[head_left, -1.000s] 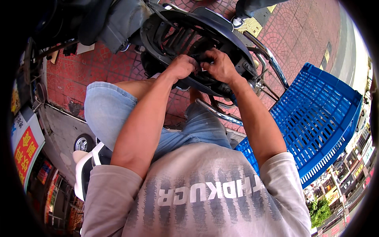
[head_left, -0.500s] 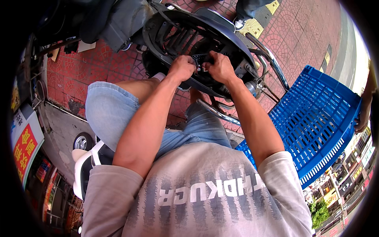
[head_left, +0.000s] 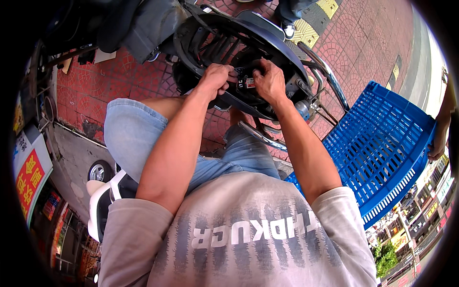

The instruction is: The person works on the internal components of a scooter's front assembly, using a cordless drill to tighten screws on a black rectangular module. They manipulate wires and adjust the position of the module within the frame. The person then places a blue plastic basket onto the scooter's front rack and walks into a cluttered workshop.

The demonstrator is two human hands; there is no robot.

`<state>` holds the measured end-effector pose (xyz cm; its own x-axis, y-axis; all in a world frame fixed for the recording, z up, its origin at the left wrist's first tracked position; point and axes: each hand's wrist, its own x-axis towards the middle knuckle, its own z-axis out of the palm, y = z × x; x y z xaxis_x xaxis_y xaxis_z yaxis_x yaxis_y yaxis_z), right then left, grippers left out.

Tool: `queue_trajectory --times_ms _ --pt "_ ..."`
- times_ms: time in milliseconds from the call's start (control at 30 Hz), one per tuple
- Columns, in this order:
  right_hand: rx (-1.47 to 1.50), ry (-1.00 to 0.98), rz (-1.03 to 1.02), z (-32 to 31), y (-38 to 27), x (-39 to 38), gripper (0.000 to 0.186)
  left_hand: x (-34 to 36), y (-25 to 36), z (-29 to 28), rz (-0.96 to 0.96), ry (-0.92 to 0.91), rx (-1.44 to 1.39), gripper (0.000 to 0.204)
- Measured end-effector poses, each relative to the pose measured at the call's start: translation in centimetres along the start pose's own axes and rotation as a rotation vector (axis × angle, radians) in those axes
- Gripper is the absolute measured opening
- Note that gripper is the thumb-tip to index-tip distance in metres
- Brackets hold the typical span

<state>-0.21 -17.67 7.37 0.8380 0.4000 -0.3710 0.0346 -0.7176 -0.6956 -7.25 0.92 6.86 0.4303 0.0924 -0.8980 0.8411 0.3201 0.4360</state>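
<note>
Box [head_left: 249,83] with red-and-white label sits down inside open scooter shell [head_left: 291,57], between both hands. Left hand [head_left: 217,80]: fingers curled, just beside box. Right hand [head_left: 271,82]: fingers bent in close on other side. Can't tell if either's gripping anything. Looks kinda midway, tbh: box in shell, nothing covering it yet. Fixed or loose? Can't tell.

The body shell [head_left: 281,46] is coloured dark blue outside and black inside; its small label [head_left: 250,82] is marked in white and red; the basket [head_left: 400,105] is coloured bright blue; the grey shirt [head_left: 258,201] is striped in jagged darker grey and lettered in white; the shorts [head_left: 133,129] are coloured pale blue; the red paving [head_left: 356,52] is patterned with curved lines.
</note>
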Motion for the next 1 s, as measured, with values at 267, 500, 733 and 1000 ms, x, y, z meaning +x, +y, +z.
queue_trajectory --times_ms 267,500,733,1000 --pt "0.008 0.104 -0.368 -1.4 -5.1 -1.8 0.018 -1.2 2.7 -1.4 -0.021 -0.225 -0.437 0.067" --pt "-0.368 0.113 -0.419 -1.4 -7.6 -1.8 0.023 -0.8 3.5 1.3 0.139 -0.171 -0.448 0.068" --pt "-0.121 -0.038 -0.252 -4.1 -6.8 1.3 0.023 -1.3 6.2 1.0 0.038 -0.42 -0.382 0.053" --pt "0.407 0.025 0.149 -5.0 -3.1 -1.0 0.019 1.9 1.4 0.7 0.428 0.105 0.959 0.026"
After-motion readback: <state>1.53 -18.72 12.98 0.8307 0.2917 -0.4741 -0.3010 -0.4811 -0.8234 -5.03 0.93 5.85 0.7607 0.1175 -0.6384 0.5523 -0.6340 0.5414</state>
